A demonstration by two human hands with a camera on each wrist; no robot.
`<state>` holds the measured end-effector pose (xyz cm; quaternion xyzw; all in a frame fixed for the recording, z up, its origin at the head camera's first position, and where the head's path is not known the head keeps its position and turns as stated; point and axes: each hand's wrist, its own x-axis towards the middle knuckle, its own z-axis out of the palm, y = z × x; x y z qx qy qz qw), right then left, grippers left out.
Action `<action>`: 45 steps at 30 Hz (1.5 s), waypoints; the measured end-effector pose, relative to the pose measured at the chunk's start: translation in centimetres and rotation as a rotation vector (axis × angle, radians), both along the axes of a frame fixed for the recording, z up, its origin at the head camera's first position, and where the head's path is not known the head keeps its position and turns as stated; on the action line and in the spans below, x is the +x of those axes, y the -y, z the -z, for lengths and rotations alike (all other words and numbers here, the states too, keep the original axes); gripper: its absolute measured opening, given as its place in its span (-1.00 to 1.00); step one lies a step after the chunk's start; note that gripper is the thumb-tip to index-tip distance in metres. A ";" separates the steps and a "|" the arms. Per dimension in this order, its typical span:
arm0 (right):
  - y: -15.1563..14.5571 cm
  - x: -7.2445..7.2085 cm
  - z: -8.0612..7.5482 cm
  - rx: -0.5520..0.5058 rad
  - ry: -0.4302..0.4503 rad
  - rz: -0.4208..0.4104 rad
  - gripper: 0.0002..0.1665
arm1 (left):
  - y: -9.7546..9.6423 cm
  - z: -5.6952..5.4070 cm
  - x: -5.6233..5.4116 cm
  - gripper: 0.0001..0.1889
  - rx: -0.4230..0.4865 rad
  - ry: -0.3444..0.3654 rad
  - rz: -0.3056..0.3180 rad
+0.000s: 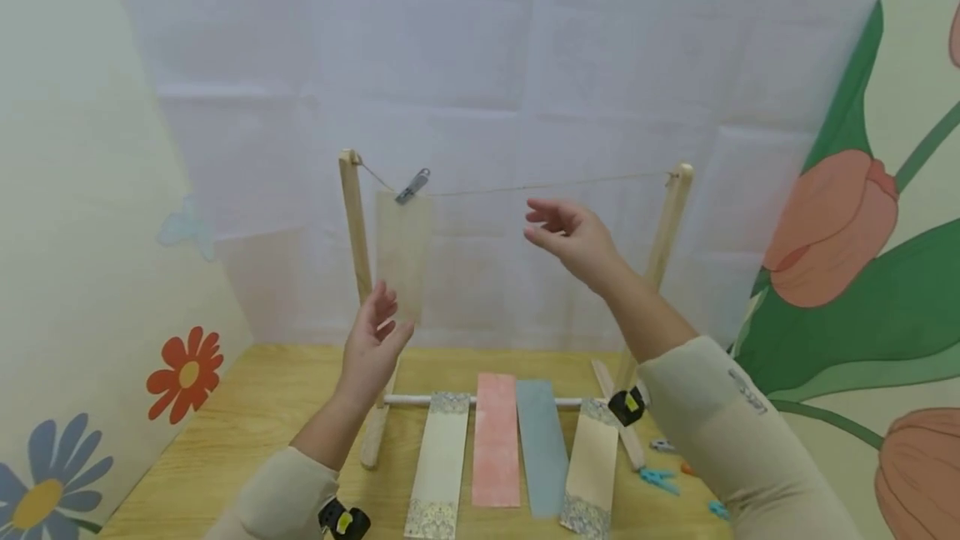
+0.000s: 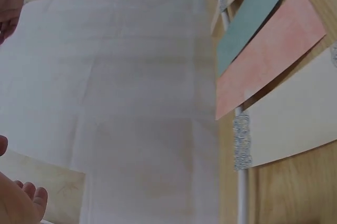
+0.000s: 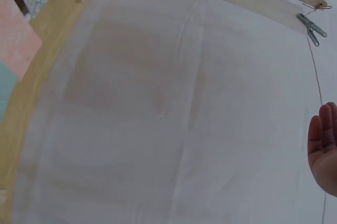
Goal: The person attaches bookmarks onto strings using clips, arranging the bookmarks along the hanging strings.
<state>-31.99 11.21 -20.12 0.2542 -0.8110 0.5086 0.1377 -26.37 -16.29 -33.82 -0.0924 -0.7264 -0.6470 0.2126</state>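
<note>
A pale cream paper strip (image 1: pixel 403 244) hangs from a thin string (image 1: pixel 487 192), held by a grey clothespin (image 1: pixel 412 187) near the left post. My left hand (image 1: pixel 369 348) is raised by the strip's lower end, fingers loosely bent with nothing gripped. Just under the middle of the string is my right hand (image 1: pixel 576 242), empty, its fingers relaxed and pointing left. In the right wrist view, the fingers of that hand (image 3: pixel 325 153) overlap the string, and the clothespin (image 3: pixel 311 27) shows farther along it.
Wooden posts (image 1: pixel 663 227) hold up the string. Below, a white rod (image 1: pixel 405 399) supports the ends of a cream strip (image 1: pixel 437 465), a pink strip (image 1: pixel 496 440), a blue strip (image 1: pixel 542 448) and a beige strip (image 1: pixel 591 461). Blue clothespins (image 1: pixel 659 480) lie at the right on the wooden table (image 1: pixel 300 440).
</note>
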 end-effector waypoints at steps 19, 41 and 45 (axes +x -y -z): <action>-11.3 4.4 11.0 -0.038 0.120 0.190 -0.51 | -0.3 8.9 0.5 -0.28 -0.100 0.310 0.032; -15.8 8.0 20.5 0.035 0.264 0.365 -0.48 | -0.1 15.5 1.4 -0.35 -0.149 0.406 -0.040; -16.6 8.5 21.8 0.061 0.321 0.396 -0.48 | -0.2 16.0 1.6 -0.36 -0.146 0.430 -0.033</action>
